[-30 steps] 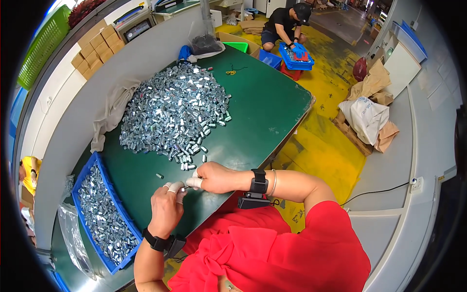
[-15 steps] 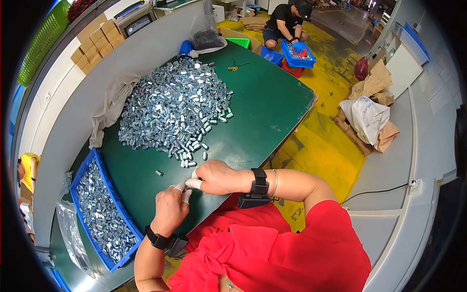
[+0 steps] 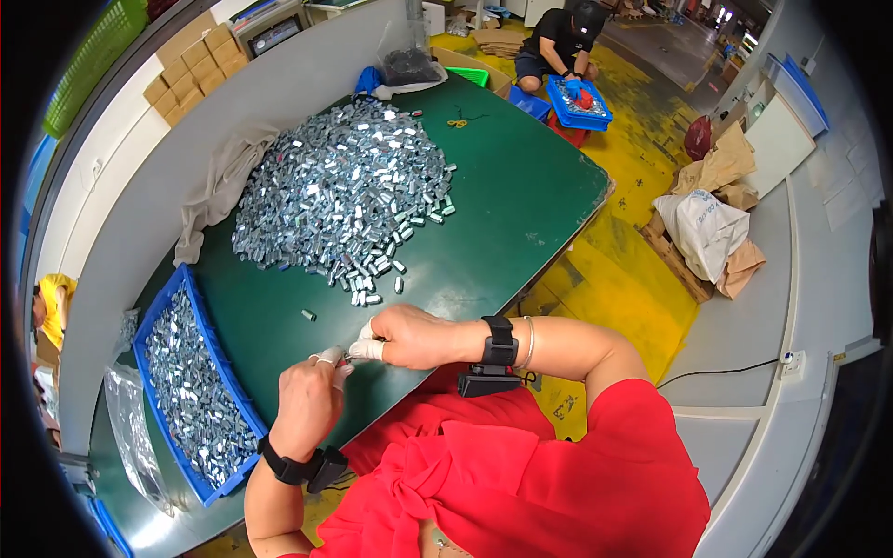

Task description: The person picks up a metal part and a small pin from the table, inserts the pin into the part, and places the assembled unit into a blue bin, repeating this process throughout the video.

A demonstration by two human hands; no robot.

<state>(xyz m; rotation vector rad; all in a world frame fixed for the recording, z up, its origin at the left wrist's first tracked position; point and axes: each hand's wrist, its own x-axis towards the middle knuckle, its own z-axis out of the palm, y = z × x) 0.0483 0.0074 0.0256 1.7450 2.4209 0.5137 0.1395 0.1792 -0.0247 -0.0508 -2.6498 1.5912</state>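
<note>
My left hand [image 3: 309, 398] and my right hand [image 3: 409, 337] meet over the near edge of the green table, white covers on several fingertips. Both are closed in a pinch, and a small dark metal piece [image 3: 347, 355] shows between their fingertips. Its exact shape is too small to make out. Beyond them spreads a large heap of short silvery metal pieces [image 3: 344, 195]. One loose metal piece [image 3: 309, 315] lies apart, just ahead of my left hand. To the left, a long blue tray [image 3: 244, 395] holds many similar pieces.
A clear plastic bag [image 3: 135, 437] lies left of the tray on the green table [image 3: 521, 186]. Grey cloth [image 3: 219, 181] hangs over the curved partition. Across the yellow floor a person [image 3: 558, 46] crouches at a blue crate [image 3: 581, 119]. Sacks [image 3: 702, 228] stand at right.
My left hand has shifted slightly left and down, widening the gap between the fingertips, where the small metal piece now shows. My right hand stays nearly in place. The view has shifted slightly.
</note>
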